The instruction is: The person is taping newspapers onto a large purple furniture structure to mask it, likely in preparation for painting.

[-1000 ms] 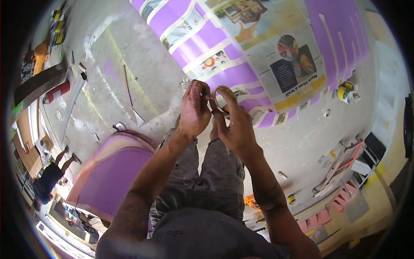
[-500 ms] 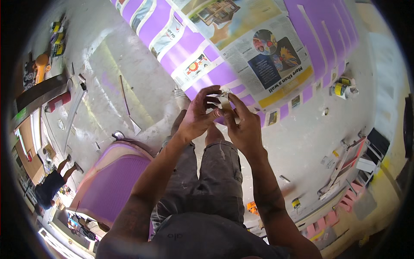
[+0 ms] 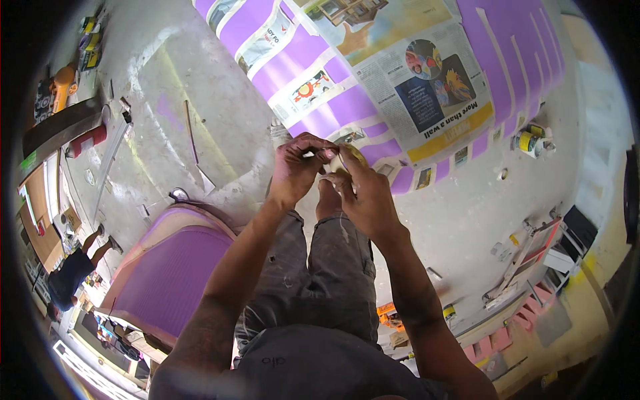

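Both my hands meet in front of my knees, at the near end of a large purple piece (image 3: 503, 67) masked with newspaper (image 3: 380, 80) and pale tape strips. A small cream roll of masking tape (image 3: 339, 164) is gripped in my right hand (image 3: 373, 203), its fingers curled round it. My left hand (image 3: 295, 170) is closed in a pinch at the roll's left side, seemingly on the tape's end. The fingers hide part of the roll.
Another purple panel (image 3: 170, 280) stands at my lower left. A thin stick (image 3: 191, 137) lies on the grey floor. Yellow-labelled cans (image 3: 531, 140) stand at right, near a red-edged frame (image 3: 530, 253). Far left, another person (image 3: 73, 273) is by cluttered shelving.
My left fingers have gone from spread apart to a pinch against the tape roll. The roll has turned in my right hand. The view has shifted slightly.
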A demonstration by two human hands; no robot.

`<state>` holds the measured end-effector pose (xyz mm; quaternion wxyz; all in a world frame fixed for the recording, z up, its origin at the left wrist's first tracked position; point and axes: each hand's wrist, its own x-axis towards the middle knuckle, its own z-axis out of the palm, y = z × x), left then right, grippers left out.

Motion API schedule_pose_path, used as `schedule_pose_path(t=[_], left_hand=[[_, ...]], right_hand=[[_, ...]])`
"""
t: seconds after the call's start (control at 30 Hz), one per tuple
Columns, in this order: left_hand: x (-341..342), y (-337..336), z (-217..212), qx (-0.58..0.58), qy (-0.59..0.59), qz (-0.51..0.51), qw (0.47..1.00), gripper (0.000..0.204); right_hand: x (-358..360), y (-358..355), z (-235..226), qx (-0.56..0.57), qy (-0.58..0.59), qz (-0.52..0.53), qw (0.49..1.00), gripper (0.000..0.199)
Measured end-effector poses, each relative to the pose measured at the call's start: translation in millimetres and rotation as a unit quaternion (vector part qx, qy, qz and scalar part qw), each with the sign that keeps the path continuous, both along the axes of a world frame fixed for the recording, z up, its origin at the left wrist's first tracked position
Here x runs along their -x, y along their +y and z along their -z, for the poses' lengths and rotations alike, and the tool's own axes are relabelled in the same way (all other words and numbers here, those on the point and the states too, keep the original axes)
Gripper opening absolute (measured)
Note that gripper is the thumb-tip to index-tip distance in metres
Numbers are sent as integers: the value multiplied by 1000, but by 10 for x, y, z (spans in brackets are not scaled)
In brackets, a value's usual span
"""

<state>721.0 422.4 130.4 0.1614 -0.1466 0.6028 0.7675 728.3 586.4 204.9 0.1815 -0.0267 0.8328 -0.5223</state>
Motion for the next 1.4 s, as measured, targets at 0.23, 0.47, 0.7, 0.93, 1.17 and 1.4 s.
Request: schedule_pose_path(t=[0.23, 0.47, 0.7, 0.93, 1.17, 1.4], left_hand=[[219, -198, -57, 79, 5, -21, 997, 9], [555, -160, 12, 170, -18, -34, 985, 5], [1465, -335, 220, 275, 88, -56, 956, 12], [2127, -42, 446, 312, 145, -9, 939, 16], [2060, -183, 765, 299, 236, 80, 921, 7], [2150, -203, 896, 269, 244, 83, 928, 7]], right_hand=[[-54, -136, 95, -81, 39, -7, 996, 31], [-196, -163, 124, -118, 76, 37, 989, 13], [-316, -13, -121, -231, 62, 93, 967, 17], [584, 566, 203, -384, -27, 38, 922, 54], [657, 506, 535, -478, -73, -57, 873, 89], [674, 388, 559, -459, -114, -10, 881, 82]])
